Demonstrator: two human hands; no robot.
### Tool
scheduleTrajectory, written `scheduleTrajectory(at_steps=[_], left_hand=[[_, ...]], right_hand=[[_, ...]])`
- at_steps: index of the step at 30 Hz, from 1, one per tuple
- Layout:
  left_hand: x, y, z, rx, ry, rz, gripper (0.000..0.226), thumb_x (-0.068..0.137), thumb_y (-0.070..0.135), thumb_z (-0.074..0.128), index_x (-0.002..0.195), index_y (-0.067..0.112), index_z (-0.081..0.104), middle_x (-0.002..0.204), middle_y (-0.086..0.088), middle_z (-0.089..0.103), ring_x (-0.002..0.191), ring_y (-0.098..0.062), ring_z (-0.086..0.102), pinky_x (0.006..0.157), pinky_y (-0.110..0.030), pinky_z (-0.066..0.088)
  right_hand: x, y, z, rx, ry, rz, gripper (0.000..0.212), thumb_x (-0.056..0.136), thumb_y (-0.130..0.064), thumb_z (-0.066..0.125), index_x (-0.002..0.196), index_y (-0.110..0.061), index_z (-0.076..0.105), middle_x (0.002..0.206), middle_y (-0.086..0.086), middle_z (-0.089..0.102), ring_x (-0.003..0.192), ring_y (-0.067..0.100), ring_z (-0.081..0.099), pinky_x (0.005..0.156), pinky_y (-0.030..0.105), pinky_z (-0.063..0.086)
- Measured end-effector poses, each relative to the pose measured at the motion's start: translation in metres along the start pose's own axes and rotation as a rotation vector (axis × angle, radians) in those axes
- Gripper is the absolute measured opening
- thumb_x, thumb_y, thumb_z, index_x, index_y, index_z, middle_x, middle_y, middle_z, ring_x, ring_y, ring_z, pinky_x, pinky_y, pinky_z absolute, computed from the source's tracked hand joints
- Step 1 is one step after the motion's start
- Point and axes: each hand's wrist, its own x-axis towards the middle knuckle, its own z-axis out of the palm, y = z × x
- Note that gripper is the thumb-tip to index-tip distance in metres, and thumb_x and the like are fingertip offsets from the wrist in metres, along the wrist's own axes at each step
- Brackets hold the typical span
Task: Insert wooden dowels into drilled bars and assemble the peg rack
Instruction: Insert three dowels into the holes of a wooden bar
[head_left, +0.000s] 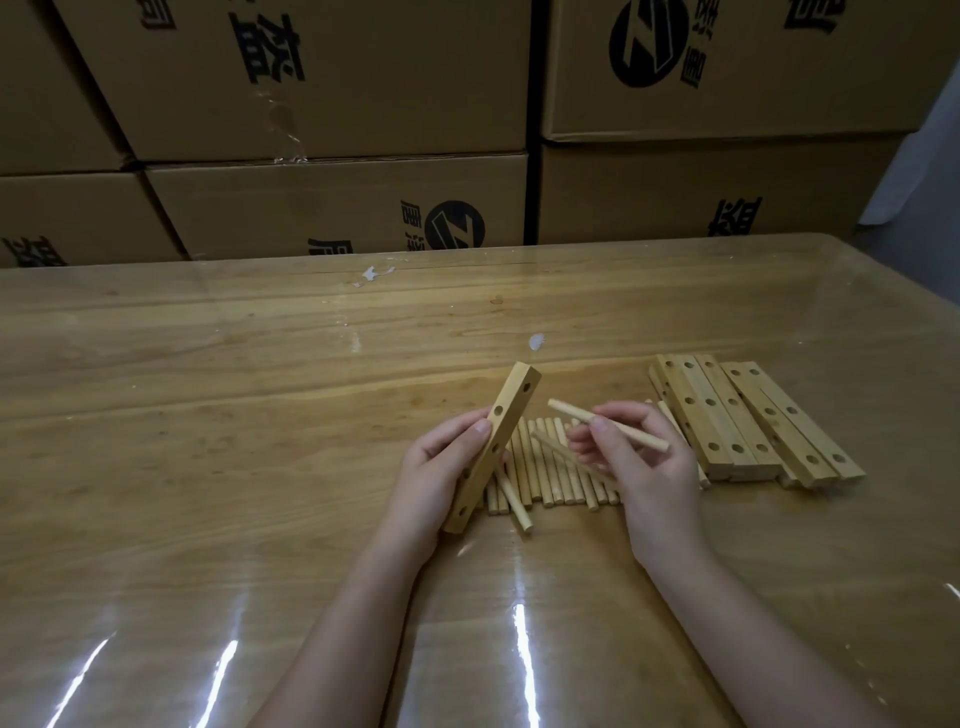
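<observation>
The left hand (431, 483) is gripping a drilled bar (514, 402) around its lower half, thumb pressed against the holed face, tipping it up off the table (208, 415) so that the row of holes is facing across towards the other hand. That tilt looks deliberate: it is presenting the open holes to an incoming peg. The right hand (649, 478) is pinching a single dowel (571, 411) between thumb and fingertips, near level, with its free end aiming at the bar's upper holes but not yet touching. There is still a clear gap, and no hole on this bar is showing a peg yet, so this is probably the first insertion. The two hands are working close together but apart. Directly beneath and between them, the supply of loose dowels (550, 483) is lying side by side. One stray dowel (519, 512) is sitting skewed just by the bar's lower end, and another slanted one is showing under the right fingers; whether they are holding it I cannot tell. Just beyond the right hand, a stack of drilled bars (748, 421) is waiting. Nothing is blocking the dowel's line to the holes. Far past both hands, cardboard boxes (311, 78) are walling off the table's back edge.
</observation>
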Motion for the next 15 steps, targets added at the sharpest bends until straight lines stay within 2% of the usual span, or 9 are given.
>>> scheduleTrajectory(at_steps=[3,7,12,15], left_hand=[[0.0000,-0.0017,0.0006,0.021,-0.004,-0.001,0.033,0.076,0.034,0.063,0.106,0.023,0.074,0.086,-0.009,0.074,0.080,-0.018,0.069,0.070,-0.025,0.054],[-0.0008,-0.0014,0.0021,0.051,-0.025,0.009,0.031,0.076,0.033,0.063,0.103,0.024,0.074,0.083,-0.006,0.074,0.078,-0.015,0.070,0.068,-0.021,0.054],[0.0007,-0.0025,0.0029,0.041,-0.021,0.002,0.023,0.083,0.022,0.062,0.104,0.021,0.073,0.087,-0.007,0.075,0.079,-0.015,0.071,0.069,-0.021,0.055],[0.0001,-0.0028,0.0031,0.059,-0.020,0.022,0.027,0.079,0.027,0.064,0.104,0.022,0.073,0.092,-0.005,0.075,0.083,-0.015,0.071,0.071,-0.021,0.054]], right_hand=[[-0.0026,0.0024,0.0020,-0.086,-0.003,-0.060,0.010,0.086,-0.006,0.061,0.092,-0.013,0.066,0.086,0.005,0.073,0.079,0.017,0.070,0.063,0.019,0.054],[-0.0029,0.0047,0.0041,-0.179,-0.016,-0.064,0.012,0.084,-0.007,0.064,0.092,-0.015,0.065,0.086,-0.001,0.073,0.072,0.012,0.068,0.060,0.018,0.053],[-0.0011,0.0067,0.0022,-0.243,0.000,-0.036,0.014,0.084,-0.012,0.065,0.090,-0.024,0.065,0.087,-0.005,0.072,0.067,0.009,0.066,0.057,0.016,0.051],[-0.0021,0.0073,0.0018,-0.338,0.011,-0.084,0.016,0.084,-0.016,0.065,0.087,-0.032,0.064,0.084,-0.008,0.070,0.064,0.005,0.062,0.055,0.016,0.050]])
